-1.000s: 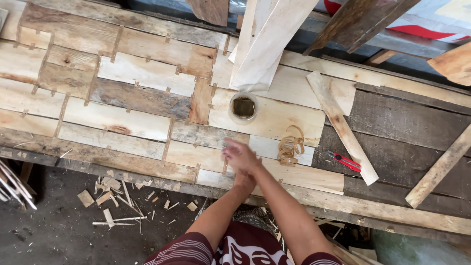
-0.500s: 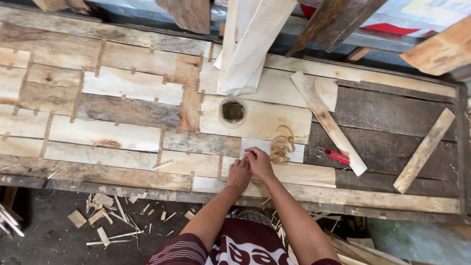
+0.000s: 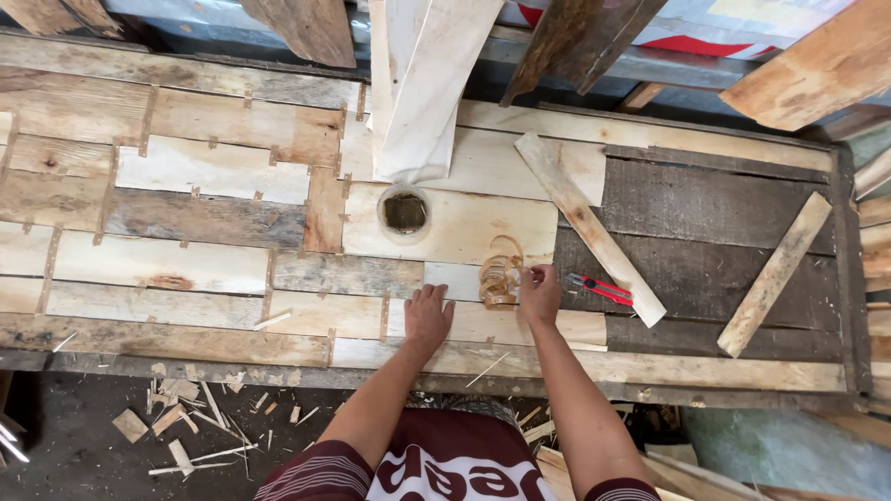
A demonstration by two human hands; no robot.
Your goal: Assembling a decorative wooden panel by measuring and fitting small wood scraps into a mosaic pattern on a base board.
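My left hand [image 3: 428,315] lies flat, fingers apart, on the patchwork wooden workbench [image 3: 186,241] near its front edge. My right hand [image 3: 539,291] rests on the bench just right of it, fingers touching a curl of wood shavings [image 3: 501,273]. A red utility knife [image 3: 600,289] lies a little to the right of my right hand. Neither hand holds anything. A small round container [image 3: 405,212] with dark contents stands on the bench beyond my hands.
A long wooden slat [image 3: 588,227] lies diagonally right of the container, another slat [image 3: 776,274] farther right on dark boards. Pale planks [image 3: 418,83] lean against the back. Wood scraps [image 3: 181,422] litter the ground below the bench's front edge.
My hands were together at the bench's front edge; they have spread apart, the left laid flat and the right reaching out to the shavings. The view shifted slightly.
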